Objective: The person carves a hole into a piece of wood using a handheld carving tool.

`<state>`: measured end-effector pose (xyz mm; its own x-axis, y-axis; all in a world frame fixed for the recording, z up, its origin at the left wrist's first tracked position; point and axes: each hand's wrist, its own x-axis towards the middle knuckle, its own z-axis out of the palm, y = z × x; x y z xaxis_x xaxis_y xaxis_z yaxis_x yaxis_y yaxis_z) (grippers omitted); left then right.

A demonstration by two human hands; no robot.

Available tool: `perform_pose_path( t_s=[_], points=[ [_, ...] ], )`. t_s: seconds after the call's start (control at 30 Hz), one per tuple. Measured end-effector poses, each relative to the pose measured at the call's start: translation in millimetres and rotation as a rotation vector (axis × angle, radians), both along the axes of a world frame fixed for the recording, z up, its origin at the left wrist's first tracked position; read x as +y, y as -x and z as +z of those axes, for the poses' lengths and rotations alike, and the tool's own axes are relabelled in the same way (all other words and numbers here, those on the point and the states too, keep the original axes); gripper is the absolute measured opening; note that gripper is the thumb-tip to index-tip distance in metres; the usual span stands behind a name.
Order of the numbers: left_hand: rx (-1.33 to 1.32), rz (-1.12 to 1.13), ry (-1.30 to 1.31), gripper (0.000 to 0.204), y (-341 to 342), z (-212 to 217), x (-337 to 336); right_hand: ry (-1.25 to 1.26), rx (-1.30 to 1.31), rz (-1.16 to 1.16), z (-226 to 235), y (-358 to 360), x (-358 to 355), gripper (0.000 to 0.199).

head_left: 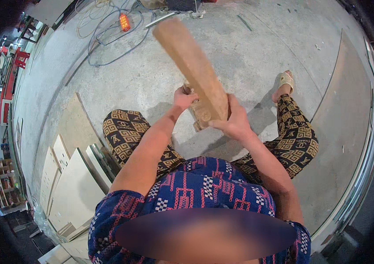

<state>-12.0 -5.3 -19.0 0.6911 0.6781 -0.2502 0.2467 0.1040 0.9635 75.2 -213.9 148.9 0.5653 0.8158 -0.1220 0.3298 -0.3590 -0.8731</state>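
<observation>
- Wooden carved plank [193, 66]: long, flat, tan; it rises from in front of the person's lap, over the concrete floor [257, 57], tilting away to the upper left, its lower end cut into scrolled relief.
- Left hand [182, 99]: fingers closed on the plank's lower left edge.
- Right hand [235, 121]: fingers clamped over the carved end from the right.
- Handling, as a judgement: both grips belong low and firm, since the long free end will lever against the wrists; turn it slowly.
- Surroundings: pale, smooth-edged panels [77, 185] stacked at left; blue cable [116, 42] looped on rough grey floor.
</observation>
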Motion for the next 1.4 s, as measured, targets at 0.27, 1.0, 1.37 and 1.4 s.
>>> perform_pose_path(
  t_s=[0.27,1.0,1.37,1.4],
  points=[
    [-0.060,-0.141,-0.472,0.039,3.4,-17.6,13.5,0.366,-0.109,0.109,-42.3,-1.8,5.2,0.069],
    [0.073,0.471,-0.032,0.017,83.3,167.7,116.8,0.641,-0.502,-0.247,-191.2,-57.2,0.0,0.055],
    [-0.008,0.446,0.001,0.018,86.3,154.9,121.4,0.867,-0.280,0.074,-232.9,2.2,43.2,0.122],
    [-0.013,0.456,-0.008,0.018,89.9,154.1,122.8,0.898,-0.334,0.060,-233.9,3.5,47.8,0.126]
  ],
)
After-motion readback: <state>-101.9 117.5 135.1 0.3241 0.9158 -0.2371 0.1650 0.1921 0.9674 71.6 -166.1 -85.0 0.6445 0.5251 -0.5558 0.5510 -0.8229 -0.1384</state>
